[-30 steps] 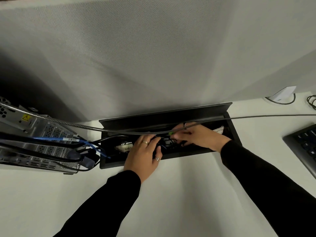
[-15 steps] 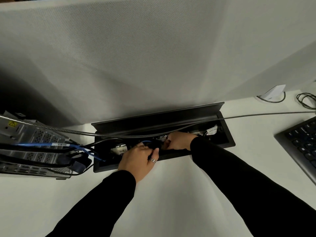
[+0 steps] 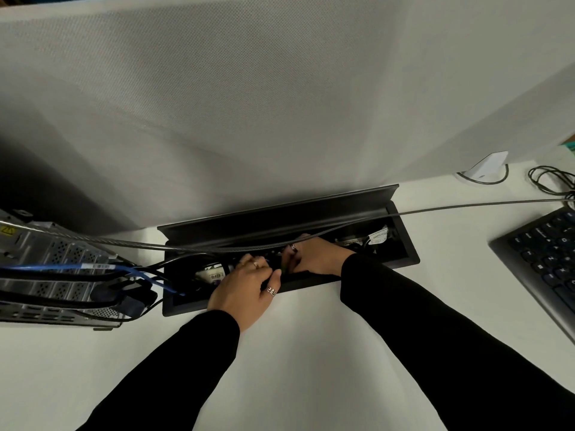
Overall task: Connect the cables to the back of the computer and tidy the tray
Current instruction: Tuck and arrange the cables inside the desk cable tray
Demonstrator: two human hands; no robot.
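While both hands are reached into the open black cable tray (image 3: 407, 259) recessed in the white desk (image 3: 295, 353), the computer (image 3: 46, 275) is seen lying at the far left with its perforated rear panel turned toward the tray. The left hand (image 3: 244, 289) is laid over the tray's near edge, its fingers curled down into the recess among the black leads; what they have hold of cannot be told. The right hand (image 3: 317, 256) is set just beside it, fingers bent inward and seemingly pinched on a thin dark cable end with a touch of green, though the grip is partly hidden. A blue cable (image 3: 93, 269) is run from the computer's back into the tray's left end, alongside thick black cables (image 3: 62, 301). A grey steel cable (image 3: 466, 208) is stretched across the tray from the computer toward the right edge. The tray's lid (image 3: 280, 209) is stood open against the grey partition (image 3: 280, 88). White tags are seen inside the tray. A dark keyboard (image 3: 547, 259) is placed at the right, well apart from the tray.
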